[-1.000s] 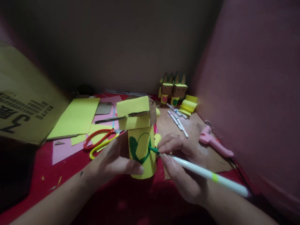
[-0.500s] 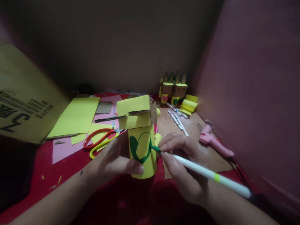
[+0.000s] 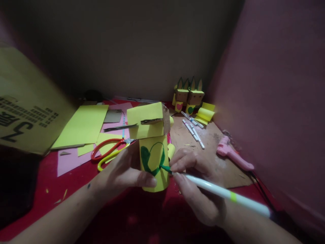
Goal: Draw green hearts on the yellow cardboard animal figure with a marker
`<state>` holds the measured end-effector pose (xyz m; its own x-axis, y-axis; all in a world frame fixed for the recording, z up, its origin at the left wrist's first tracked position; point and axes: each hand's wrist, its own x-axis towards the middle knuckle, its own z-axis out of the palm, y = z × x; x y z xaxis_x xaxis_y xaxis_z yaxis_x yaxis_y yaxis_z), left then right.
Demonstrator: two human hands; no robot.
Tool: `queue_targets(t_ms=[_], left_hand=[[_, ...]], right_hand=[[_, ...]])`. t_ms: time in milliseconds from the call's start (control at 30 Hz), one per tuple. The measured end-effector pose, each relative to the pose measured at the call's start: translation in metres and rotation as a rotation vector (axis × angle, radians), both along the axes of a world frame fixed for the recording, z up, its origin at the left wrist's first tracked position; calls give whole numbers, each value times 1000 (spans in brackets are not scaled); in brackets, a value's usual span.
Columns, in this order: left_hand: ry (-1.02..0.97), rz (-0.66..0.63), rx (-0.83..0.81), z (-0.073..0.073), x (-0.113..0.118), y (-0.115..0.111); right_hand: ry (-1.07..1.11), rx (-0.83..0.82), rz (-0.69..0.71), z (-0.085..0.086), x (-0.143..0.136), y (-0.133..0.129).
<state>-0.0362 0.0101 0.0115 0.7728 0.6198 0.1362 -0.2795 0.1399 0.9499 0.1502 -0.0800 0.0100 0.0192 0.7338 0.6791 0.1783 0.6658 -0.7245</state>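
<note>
My left hand (image 3: 127,176) is closed around the lower body of a yellow paper figure (image 3: 154,183), its thumb across the front. The figure has a tube body and a boxy yellow head with cardboard strips sticking out. On the tube is a heart outline in green, its left side filled in and the middle still yellow. Between the fingertips of my right hand (image 3: 195,183) is a white marker (image 3: 215,189) with a lime band. Its green tip touches the heart's lower right edge. The fingers of my left hand behind the tube are hidden.
Red-and-yellow-handled scissors (image 3: 108,154) lie left of the figure, by yellow paper sheets (image 3: 83,123). Several white markers (image 3: 190,130) and a pink glue gun (image 3: 233,153) lie on a cardboard sheet (image 3: 215,162). Two similar figures (image 3: 195,97) stand at the back. A printed cardboard box (image 3: 27,108) rises at left.
The marker tip has slid down along the heart's right side towards its lower point, and my right hand has moved slightly down with it. My left hand keeps its hold on the figure.
</note>
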Motion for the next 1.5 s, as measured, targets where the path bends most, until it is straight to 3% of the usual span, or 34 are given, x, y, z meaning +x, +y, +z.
queue_targets(t_ms=[400,800,1500], left_hand=[[9,23,38,1,0,0],[10,15,34,-1,1,2],[42,18,30,-1,0,2]], right_hand=[[39,-1,-56,3,-1,1],[0,6,-2,-8,-1,-3],[-2,20,-39,-4,2,-1]])
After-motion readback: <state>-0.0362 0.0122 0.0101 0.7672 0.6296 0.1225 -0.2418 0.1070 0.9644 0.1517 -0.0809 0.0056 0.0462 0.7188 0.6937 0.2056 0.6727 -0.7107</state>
